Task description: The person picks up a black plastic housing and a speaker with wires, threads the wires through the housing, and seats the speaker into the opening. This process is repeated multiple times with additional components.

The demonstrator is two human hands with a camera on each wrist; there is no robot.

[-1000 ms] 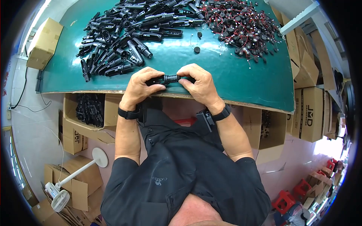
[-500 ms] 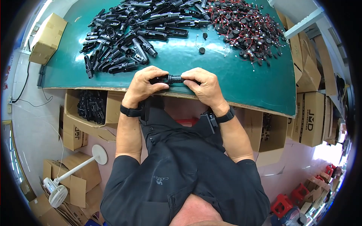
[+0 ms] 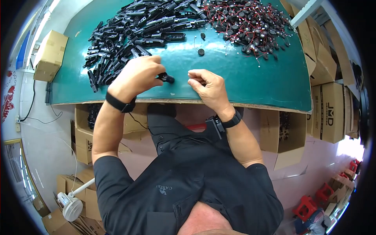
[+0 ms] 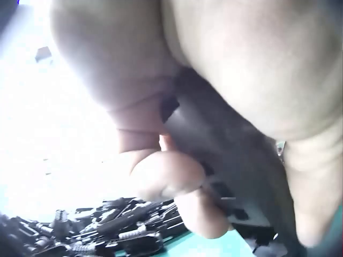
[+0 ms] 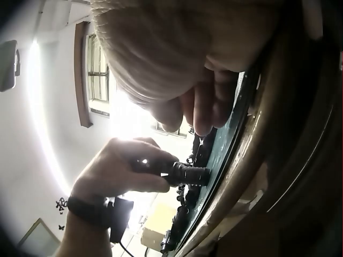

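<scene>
My left hand [image 3: 137, 76] grips a black plastic handle part [image 3: 168, 78] above the front of the green table. In the right wrist view the part's ribbed neck [image 5: 191, 175] sticks out past the thumb and fingers. Up close in the left wrist view, the smooth dark body of the handle part [image 4: 230, 144] runs between the fingers, and the palm side hides some of it. My right hand [image 3: 210, 87] hovers to the right, apart from the part, its fingers loosely bent with nothing visible between them.
A heap of similar black handle parts [image 3: 129, 33] covers the table's back left. Small black discs with red wires [image 3: 250, 29] are piled at the back right, two lying loose [image 3: 201, 51]. Cardboard boxes [image 3: 288, 131] stand below the table edge [image 3: 243, 105].
Both hands held the handle part between them earlier. The right hand has let go, and the left has moved left and turned with the part, its ribbed end now tilted.
</scene>
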